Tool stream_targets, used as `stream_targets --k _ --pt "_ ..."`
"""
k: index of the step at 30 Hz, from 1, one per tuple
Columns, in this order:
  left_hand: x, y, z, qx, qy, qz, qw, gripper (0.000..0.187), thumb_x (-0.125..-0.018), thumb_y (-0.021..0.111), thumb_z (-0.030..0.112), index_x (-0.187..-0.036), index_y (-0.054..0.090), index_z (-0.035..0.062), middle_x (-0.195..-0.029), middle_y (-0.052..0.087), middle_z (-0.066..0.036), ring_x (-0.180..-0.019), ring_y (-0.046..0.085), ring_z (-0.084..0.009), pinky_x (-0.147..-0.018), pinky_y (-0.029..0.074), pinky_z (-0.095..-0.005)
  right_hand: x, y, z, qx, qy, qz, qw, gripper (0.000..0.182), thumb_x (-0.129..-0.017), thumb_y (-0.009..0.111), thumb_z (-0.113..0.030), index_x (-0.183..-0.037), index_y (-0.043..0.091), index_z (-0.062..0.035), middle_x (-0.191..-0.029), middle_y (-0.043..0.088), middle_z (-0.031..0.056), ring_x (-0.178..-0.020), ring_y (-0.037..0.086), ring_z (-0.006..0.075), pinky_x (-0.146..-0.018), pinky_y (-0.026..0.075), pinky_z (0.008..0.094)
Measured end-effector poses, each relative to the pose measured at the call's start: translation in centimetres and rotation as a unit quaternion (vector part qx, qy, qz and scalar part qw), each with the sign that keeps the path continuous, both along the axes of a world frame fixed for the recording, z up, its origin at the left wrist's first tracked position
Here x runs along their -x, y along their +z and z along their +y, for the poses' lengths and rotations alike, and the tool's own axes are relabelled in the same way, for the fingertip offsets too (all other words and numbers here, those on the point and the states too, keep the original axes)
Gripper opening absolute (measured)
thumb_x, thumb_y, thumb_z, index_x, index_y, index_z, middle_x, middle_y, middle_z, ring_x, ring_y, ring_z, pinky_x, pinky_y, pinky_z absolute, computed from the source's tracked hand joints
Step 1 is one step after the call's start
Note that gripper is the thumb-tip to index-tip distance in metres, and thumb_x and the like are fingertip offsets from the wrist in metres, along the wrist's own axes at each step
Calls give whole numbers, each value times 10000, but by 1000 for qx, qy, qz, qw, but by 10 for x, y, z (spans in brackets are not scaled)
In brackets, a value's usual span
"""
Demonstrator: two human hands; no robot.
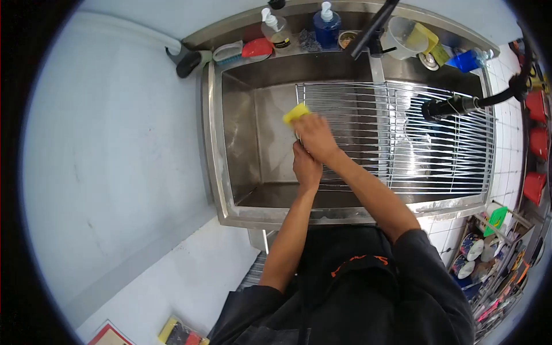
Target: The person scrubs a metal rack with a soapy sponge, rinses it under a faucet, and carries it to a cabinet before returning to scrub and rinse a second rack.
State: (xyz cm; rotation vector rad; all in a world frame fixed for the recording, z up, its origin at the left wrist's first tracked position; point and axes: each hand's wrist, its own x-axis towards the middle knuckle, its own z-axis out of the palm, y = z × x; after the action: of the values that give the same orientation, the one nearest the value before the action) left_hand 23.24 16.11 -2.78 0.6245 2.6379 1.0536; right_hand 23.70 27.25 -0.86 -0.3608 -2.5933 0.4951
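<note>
A large wire rack (351, 106) lies across the two-basin steel sink. My right hand (315, 137) is closed on a yellow sponge (296, 113), pressed at the rack's left end. Just below it, my left hand (306, 167) is closed around the rack's left edge. The wrists nearly cross, and the fingers of the left hand are partly hidden under the right.
The steel sink (213, 144) has a black faucet spout (443, 109) over its right basin. Along the back ledge stand a blue soap bottle (326, 29), a clear pump bottle (277, 31), a red-handled brush (257, 48), a plastic pitcher (404, 39) and a blue spray bottle (470, 60).
</note>
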Motion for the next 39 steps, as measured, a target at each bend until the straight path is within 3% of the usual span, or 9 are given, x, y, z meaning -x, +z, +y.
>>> stream_targets --k 5,12,22,25,28,32,33,35,39 --pt "-2 -6 3 49 38 -18 998 424 -1042 460 343 -1244 448 -29 -1064 638 -262 -956 628 -497 -808 502 -571 -38 -5 59 -34 144 -66 987 347 -856 607 -126 -1202 601 -96 -1062 642 88 -969 621 266 -869 452 466" --pt "-6 -4 9 75 47 26 996 419 -1044 459 349 -1208 465 -37 -1014 646 -280 -907 643 -490 -739 524 -544 -109 -19 92 -29 -155 -127 979 294 -843 592 -12 -1135 579 21 -888 650 167 -782 639 327 -747 490 466" --pt "1 1 8 74 39 7 996 387 -1061 408 390 -1059 466 7 -788 644 -304 -780 614 -535 -696 448 -600 -37 -18 94 -78 -120 -47 989 143 -859 566 -106 -999 592 -93 -916 652 101 -865 646 273 -793 455 435" --pt "2 10 11 115 48 -74 989 416 -1052 417 401 -1135 492 0 -995 649 -315 -939 614 -506 -785 451 -584 -105 -16 168 -9 -238 -32 971 164 -843 585 -21 -1005 589 -44 -832 625 144 -789 613 345 -737 484 475" --pt "-8 5 17 138 21 149 979 523 -1033 442 392 -1369 431 -9 -1359 515 -310 -1288 479 -468 -996 400 -588 -105 -24 166 -44 -268 6 962 125 -860 552 -3 -977 589 -24 -832 604 172 -812 607 356 -743 483 476" --pt "-29 11 31 206 -185 190 942 684 -1014 462 404 -1551 281 21 -1595 272 -242 -1501 161 -435 -1160 149 -624 -12 -40 93 -18 -133 5 991 174 -872 546 -81 -1022 618 -29 -930 655 174 -924 642 356 -853 487 476" --pt "-42 4 33 229 -233 191 926 699 -1016 456 419 -1561 265 25 -1605 261 -234 -1512 124 -433 -1166 122 -630 14 -28 76 420 -108 9 901 368 -870 556 -96 -1232 590 -43 -988 667 146 -984 641 294 -914 459 444" --pt "-62 1 47 148 -266 188 934 715 -1006 460 431 -1563 268 26 -1630 238 -188 -1524 89 -430 -1184 69 -622 29 -13 60 27 -59 -65 996 404 -881 570 -140 -1270 570 -29 -979 683 142 -960 662 281 -880 468 439" --pt "-64 6 53 197 -232 162 939 720 -1002 459 430 -1571 264 35 -1649 205 -174 -1528 88 -420 -1191 58 -610 -47 -24 112 -53 -81 -68 993 398 -918 551 -156 -1296 559 -34 -981 686 131 -934 671 293 -823 480 447"
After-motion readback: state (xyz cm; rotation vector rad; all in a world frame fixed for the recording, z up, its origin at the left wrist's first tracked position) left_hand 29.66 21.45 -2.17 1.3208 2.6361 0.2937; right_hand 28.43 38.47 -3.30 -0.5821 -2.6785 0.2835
